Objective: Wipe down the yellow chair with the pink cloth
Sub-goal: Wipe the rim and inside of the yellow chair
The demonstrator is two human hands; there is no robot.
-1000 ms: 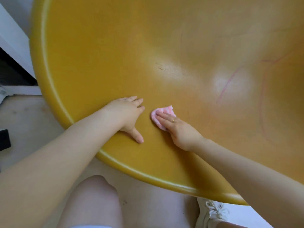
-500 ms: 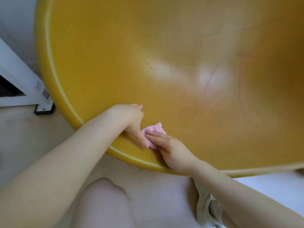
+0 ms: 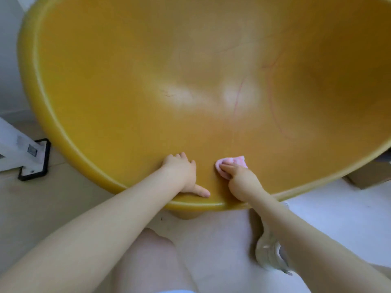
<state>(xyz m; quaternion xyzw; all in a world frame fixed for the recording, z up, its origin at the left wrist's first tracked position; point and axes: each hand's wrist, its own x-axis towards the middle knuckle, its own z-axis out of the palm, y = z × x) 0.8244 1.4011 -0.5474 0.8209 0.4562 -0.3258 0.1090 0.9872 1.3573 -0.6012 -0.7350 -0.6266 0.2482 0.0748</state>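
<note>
Pale floor (image 3: pixel 63 199) beneath a yellow chair (image 3: pixel 127 81). On its front edge, left hand (image 3: pixel 182 172) lies flat, fingers spread; right hand (image 3: pixel 243 178) presses a pink cloth (image 3: pixel 237 160). A white frame (image 3: pixel 14 149) stands left of the chair.

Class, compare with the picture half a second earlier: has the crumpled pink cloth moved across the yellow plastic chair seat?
Yes. The pink cloth has slid right, away from the left hand, which it touched before, staying near the yellow chair's front rim.

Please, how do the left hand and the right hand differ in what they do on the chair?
The left hand lies bare and flat on the chair, thumb out toward the rim; the right hand presses the pink cloth down under its fingers. The left hand is nearer the chair's left side. Both rest on the seat near its front rim.
</note>
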